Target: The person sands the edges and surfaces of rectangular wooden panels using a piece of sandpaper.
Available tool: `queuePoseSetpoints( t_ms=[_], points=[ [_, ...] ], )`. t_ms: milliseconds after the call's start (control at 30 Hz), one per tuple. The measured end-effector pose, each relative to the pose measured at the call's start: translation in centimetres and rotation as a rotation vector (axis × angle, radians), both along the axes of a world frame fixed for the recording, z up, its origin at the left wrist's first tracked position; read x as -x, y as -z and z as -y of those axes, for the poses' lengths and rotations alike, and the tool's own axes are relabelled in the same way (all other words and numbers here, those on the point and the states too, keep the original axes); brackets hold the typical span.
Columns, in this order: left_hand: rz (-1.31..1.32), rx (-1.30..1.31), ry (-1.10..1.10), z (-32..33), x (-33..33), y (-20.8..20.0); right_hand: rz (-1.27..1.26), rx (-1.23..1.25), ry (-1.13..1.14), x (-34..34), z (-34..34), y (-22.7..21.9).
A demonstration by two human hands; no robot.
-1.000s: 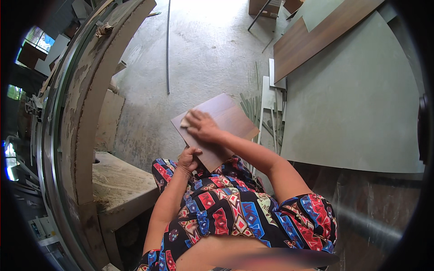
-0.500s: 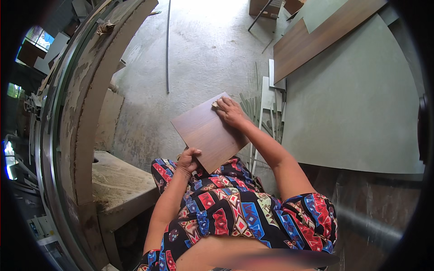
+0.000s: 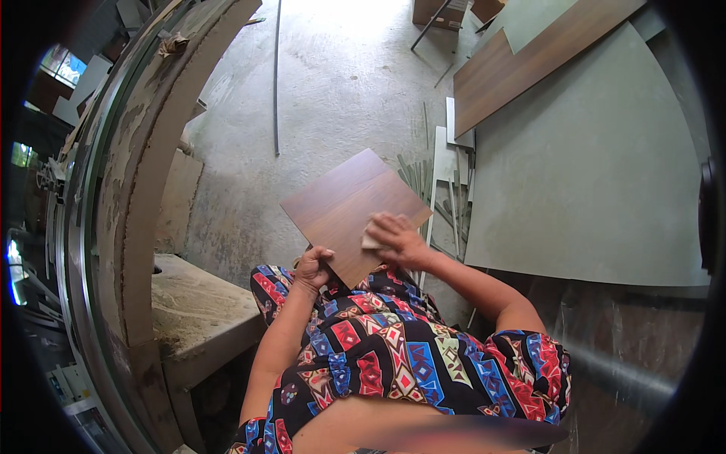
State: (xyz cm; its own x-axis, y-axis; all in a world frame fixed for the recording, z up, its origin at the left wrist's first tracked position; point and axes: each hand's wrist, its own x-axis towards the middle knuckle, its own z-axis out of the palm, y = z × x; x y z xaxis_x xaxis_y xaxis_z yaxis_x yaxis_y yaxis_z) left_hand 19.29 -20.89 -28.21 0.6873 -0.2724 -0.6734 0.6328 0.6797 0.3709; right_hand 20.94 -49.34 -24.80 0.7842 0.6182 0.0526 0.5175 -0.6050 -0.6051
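A square brown wood-grain board (image 3: 348, 198) is tilted over my lap, its face toward me. My left hand (image 3: 312, 266) grips the board's lower left edge, thumb on the face and fingers behind, where they are hidden. Pressed to the right part of the face is a small pale pad or folded cloth (image 3: 370, 240); which of the two I cannot tell. My right hand (image 3: 397, 236) is closed on that pad, its fingers slightly blurred.
To the left runs a long worn bench with a metal edge (image 3: 144, 166), above a dusty ledge (image 3: 198, 303). Thin strips (image 3: 420, 178) lie on the floor right of the board. A large grey-green sheet (image 3: 582, 174) and a brown panel (image 3: 522, 72) fill the right. A thin rod (image 3: 277, 83) lies ahead.
My right hand has slid the pale pad from the board's far corner down toward me, to the nearer right part of the face. My left hand keeps its grip.
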Motion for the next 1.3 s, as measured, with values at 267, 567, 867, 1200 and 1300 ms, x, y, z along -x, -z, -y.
queuePoseSetpoints(
  t_ms=[267, 567, 867, 1200, 1300],
  points=[
    [0.051, 0.000, 0.041, 1.1, -0.4, -2.2, 0.143, 0.069, 0.049, 0.1, 4.5, 1.4],
    [0.155, 0.041, -0.019, 1.3, -1.9, -6.6, 0.472, -0.016, 0.255, -0.4, 0.6, -1.2],
    [0.478, 0.363, -0.028, 1.0, -5.0, -11.2, 0.524, -0.171, 0.061, -7.2, -0.2, -13.8],
    [0.558, -0.092, -0.024, -1.2, -5.1, -5.3, -0.354, -0.769, 0.287, -11.1, -0.3, -19.0],
    [0.528, 0.069, -0.119, -1.6, -5.5, -6.2, -0.626, -0.878, 0.267, -11.9, -0.6, -18.6]
  ],
)
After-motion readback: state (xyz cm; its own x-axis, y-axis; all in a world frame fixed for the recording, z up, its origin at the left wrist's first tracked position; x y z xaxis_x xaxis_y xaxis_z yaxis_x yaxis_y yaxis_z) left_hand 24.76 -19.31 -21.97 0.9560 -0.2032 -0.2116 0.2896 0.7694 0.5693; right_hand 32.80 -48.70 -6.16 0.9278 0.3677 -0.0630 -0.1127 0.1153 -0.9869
